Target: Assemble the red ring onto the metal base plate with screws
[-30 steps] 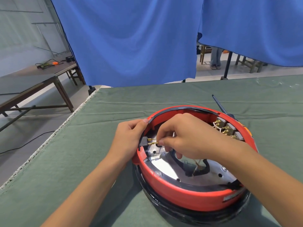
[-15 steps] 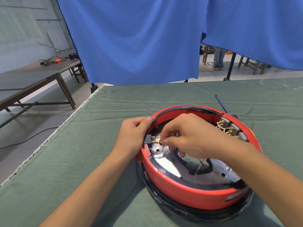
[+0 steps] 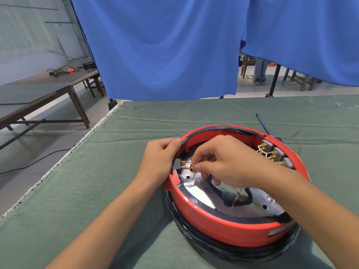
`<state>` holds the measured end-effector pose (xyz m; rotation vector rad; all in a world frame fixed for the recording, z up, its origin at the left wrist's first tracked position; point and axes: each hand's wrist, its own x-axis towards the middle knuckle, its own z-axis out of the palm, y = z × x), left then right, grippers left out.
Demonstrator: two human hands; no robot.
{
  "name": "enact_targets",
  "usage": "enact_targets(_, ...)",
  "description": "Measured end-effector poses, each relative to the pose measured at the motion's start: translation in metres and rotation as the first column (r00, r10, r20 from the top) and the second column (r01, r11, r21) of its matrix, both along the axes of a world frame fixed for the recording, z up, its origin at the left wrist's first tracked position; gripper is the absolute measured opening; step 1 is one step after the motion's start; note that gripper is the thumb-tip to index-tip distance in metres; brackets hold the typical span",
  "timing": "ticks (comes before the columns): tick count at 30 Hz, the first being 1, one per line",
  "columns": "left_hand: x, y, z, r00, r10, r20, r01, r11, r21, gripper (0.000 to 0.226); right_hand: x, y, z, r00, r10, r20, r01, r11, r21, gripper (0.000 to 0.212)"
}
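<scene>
Blue curtains (image 3: 165, 49) hang behind a table draped in green cloth (image 3: 136, 133), and on the cloth sits the red ring (image 3: 223, 228), resting on the shiny metal base plate (image 3: 200, 195) with a black band underneath it. It lies flat, right of centre and close to the person, its open side facing up.

The left hand (image 3: 159, 162) grips the ring's far-left rim, fingers curled over the edge by a small black block (image 3: 176, 165) with two brass prongs. The right hand (image 3: 223, 164) reaches inside the ring, thumb and forefinger pinching something small at the tip of the lower prong (image 3: 187, 168); I cannot tell whether it is a screw or a wire end. The prongs point toward the ring's middle, long axis running roughly left to right across the table.

I'd say the step in hand is fitting this small part, with screwing down not yet begun. A dark screwdriver (image 3: 265, 126) lies beyond the ring, untouched. Next comes a steady push along the prong's line, the ring held firm.
</scene>
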<state>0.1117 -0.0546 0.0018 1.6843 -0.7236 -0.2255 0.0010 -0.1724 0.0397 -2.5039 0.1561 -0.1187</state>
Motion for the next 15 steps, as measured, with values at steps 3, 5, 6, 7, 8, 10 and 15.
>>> enact_targets(3, 0.0003, 0.0001, -0.001, 1.0, 0.0, -0.003, 0.0, 1.0, -0.002, 0.04, 0.0002, 0.0005, -0.0004, 1.0, -0.007, 0.004, 0.007, 1.0, -0.003, 0.028)
enact_targets(5, 0.0006, -0.0001, -0.0011, 1.0, 0.005, -0.002, -0.005, 1.0, -0.001, 0.04, 0.0007, 0.0009, -0.0007, 1.0, -0.013, -0.002, 0.013, 1.0, -0.003, 0.028)
enact_targets(6, 0.0007, -0.0004, -0.0012, 1.0, 0.007, 0.0, -0.007, 1.0, 0.0, 0.04, 0.001, 0.001, -0.0008, 1.0, -0.016, -0.007, 0.016, 1.0, -0.001, 0.028)
enact_targets(7, 0.0006, -0.0009, -0.0013, 1.0, 0.01, 0.002, -0.01, 1.0, 0.003, 0.04, 0.0011, 0.0011, -0.0008, 1.0, -0.017, -0.014, 0.018, 1.0, 0.004, 0.027)
enact_targets(8, 0.0005, -0.0012, -0.0014, 1.0, 0.011, 0.002, -0.011, 1.0, 0.005, 0.04, 0.0011, 0.0013, -0.0007, 1.0, -0.02, -0.019, 0.02, 1.0, 0.011, 0.027)
enact_targets(10, 0.0004, -0.0015, -0.0015, 1.0, 0.014, -0.003, -0.014, 1.0, 0.004, 0.041, 0.0011, 0.0025, -0.0008, 0.999, -0.027, -0.023, 0.028, 0.999, 0.024, 0.027)
enact_targets(15, 0.0, -0.0025, -0.0027, 1.0, 0.023, -0.013, -0.023, 1.0, -0.008, 0.041, 0.0015, 0.0055, -0.0019, 0.999, -0.038, -0.027, 0.039, 0.999, 0.009, 0.026)
